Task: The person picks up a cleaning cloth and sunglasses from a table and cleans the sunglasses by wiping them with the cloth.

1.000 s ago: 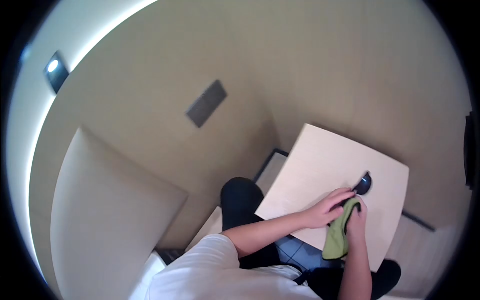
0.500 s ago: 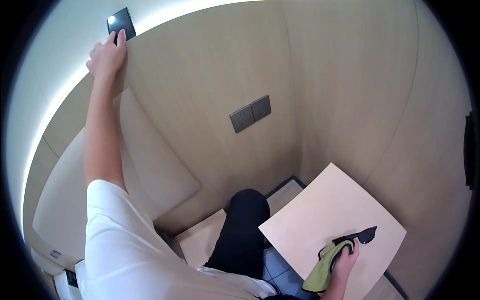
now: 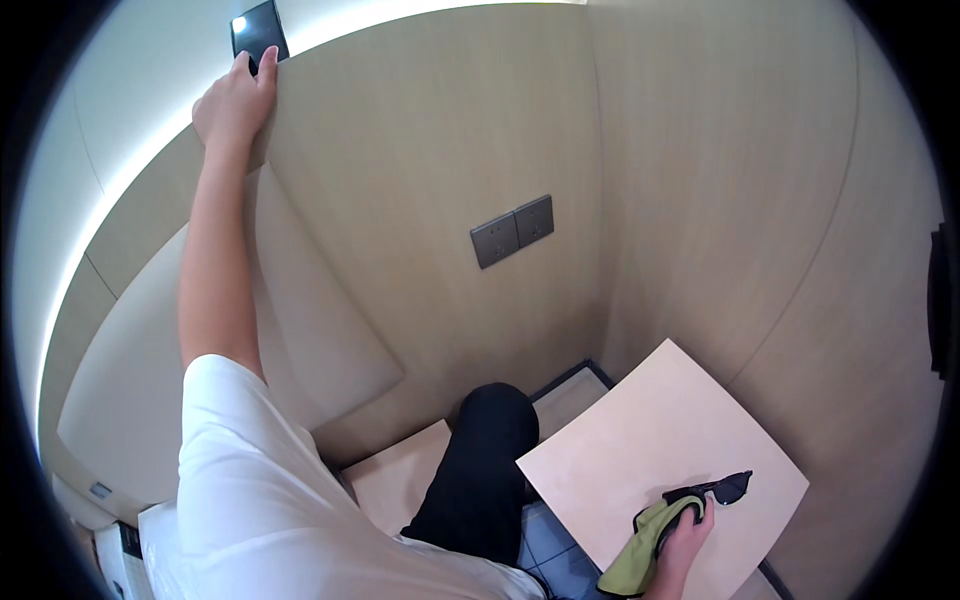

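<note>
High at the upper left, my left hand (image 3: 236, 102) is closed on the lower end of a dark smartphone (image 3: 259, 38). The phone stands upright at the top edge of the wood panel, with a bright reflection on its face. At the lower right, my right hand (image 3: 688, 538) grips a green cloth (image 3: 634, 562) with black edging, together with dark sunglasses (image 3: 733, 488). One lens sticks out past my fingertips; part of the frame is hidden by the cloth and fingers. Both are over the small pale table (image 3: 620, 450).
A double wall socket (image 3: 512, 231) sits on the wood-panelled wall (image 3: 430, 130). Below my left arm is a padded backrest (image 3: 310, 330), with a pale seat (image 3: 400, 475) beside my leg in black trousers (image 3: 474, 480). A light strip (image 3: 110, 215) runs along the panel's top.
The whole view has shifted slightly, so the phone, socket and table sit a little differently in the picture. Both hands keep their holds, and the sunglasses remain over the table.
</note>
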A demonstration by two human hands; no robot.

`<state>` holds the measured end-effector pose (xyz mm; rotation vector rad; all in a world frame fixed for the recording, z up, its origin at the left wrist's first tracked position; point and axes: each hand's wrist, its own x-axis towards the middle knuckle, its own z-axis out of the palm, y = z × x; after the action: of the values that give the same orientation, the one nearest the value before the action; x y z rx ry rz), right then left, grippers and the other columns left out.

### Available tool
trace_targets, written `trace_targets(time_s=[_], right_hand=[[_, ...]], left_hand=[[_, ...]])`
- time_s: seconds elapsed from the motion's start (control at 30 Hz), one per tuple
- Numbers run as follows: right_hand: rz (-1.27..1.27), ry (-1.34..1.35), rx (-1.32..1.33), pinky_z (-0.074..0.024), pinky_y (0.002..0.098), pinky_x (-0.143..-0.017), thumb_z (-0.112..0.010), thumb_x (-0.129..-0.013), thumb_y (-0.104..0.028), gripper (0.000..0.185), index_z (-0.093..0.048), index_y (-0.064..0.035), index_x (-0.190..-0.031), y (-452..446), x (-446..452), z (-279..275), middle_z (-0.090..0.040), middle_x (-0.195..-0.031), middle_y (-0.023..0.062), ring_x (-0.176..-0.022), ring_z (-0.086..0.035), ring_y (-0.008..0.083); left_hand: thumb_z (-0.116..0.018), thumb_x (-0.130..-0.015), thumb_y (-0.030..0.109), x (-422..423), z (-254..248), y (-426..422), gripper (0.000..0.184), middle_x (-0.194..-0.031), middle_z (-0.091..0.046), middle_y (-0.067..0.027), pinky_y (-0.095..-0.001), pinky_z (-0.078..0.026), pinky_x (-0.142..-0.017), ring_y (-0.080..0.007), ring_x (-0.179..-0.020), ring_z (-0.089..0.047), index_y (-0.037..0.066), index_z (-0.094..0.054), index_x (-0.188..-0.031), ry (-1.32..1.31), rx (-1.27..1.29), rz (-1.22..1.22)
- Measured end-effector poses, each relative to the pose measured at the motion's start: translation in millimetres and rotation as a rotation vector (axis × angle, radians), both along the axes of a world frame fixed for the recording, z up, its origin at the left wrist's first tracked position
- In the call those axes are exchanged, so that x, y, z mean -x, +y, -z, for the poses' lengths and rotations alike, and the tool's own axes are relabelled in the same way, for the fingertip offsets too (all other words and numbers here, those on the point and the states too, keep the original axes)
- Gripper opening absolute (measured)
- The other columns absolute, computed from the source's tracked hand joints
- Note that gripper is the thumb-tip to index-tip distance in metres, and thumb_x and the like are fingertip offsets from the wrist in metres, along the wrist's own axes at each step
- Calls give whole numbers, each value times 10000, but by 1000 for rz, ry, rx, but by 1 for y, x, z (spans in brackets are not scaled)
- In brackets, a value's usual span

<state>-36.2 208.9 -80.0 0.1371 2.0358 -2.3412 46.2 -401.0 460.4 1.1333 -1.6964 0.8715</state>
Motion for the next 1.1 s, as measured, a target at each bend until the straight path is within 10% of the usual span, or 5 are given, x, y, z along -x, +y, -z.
trace_targets(time_s=[0.7,0.8,0.87,0.93,1.1], right_hand=[[22,37,-4,-477,329,-949,-484,-957,-45,445,-405,89,-1374,-2,-1,-3,-527,-1235,160,-1086,-558,224],[-20,88,15,-478,319,-933,-493,-950,-31,418,-426,74,-1349,4,5,12,-549,-1180,137,-1050,-565,212],[-43,120,42,-476,313,-912,-501,-920,-5,342,-492,59,-1256,2,10,23,-572,-1103,102,-1005,-565,188],[31,130,-10,-476,311,-908,-514,-906,-4,343,-497,54,-1244,-13,2,10,-573,-1101,96,-994,-566,183],[-79,202,-203,-505,287,-882,-595,-834,75,381,-567,30,-1212,3,4,-2,-647,-1064,108,-961,-620,209]], left_hand=[[-310,-991,632,0,6,8,734,-798,-733,-173,-458,-525,-792,-360,-784,-726,58,-408,-1437,79,149,56],[-379,-993,584,1,19,27,738,-1050,-706,-231,-498,-461,-954,-369,-1009,-688,53,-316,-1501,112,17,150],[-499,-984,476,11,45,6,759,-1396,-486,-296,-579,-314,-1093,-407,-1335,-466,50,-223,-1548,136,545,141],[-586,-954,341,27,86,39,778,-1557,-241,-283,-637,-201,-1141,-440,-1470,-209,46,-196,-1559,138,438,439],[-621,-817,174,72,283,193,617,-1458,-434,-212,-530,-300,-1148,-383,-1415,-345,-15,-486,-1389,-75,-223,1561]])
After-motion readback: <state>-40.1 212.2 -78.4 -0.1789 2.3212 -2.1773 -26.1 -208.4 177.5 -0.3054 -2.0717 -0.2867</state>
